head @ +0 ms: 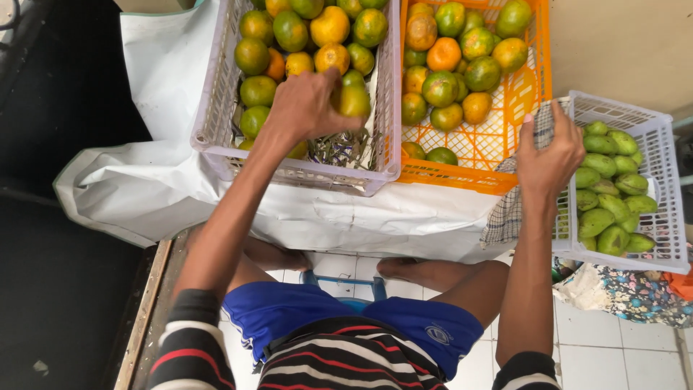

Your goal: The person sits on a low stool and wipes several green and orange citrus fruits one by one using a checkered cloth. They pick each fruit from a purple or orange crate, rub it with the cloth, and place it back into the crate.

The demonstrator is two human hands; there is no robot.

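My left hand [307, 105] reaches into a pale lilac crate [209, 108] of green and orange citrus fruits and grips a green one [354, 101] near the crate's front. My right hand [552, 155] holds a checked cloth [509, 209] that hangs over the edge of a white crate [668, 188] filled with green mangoes [606, 188]. An orange crate [505, 123] with more citrus fruits [455, 65] stands between the two.
The crates rest on a white sheet [166, 180] over a low surface. My bare knees and feet are below on a white tiled floor [613, 347]. A floral cloth [635, 296] lies under the white crate. Dark floor lies on the left.
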